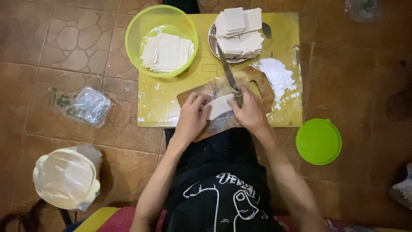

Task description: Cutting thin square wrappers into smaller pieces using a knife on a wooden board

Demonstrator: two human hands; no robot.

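Observation:
A white square of dough (220,105) lies on a wooden cutting board (257,79) set on a yellow mat (283,38). My left hand (192,116) presses on the dough's left side. My right hand (249,112) grips the handle of a knife (227,73), whose blade points away toward a plate (211,41) stacked with white dough squares (238,32). A green bowl (148,21) at the mat's far left holds more cut dough squares (167,52).
A pile of white flour (278,77) lies on the mat's right side. A green lid (318,141) rests on the tiled floor at right. A crumpled clear plastic bag (88,106) and a white bagged container (66,177) sit at left.

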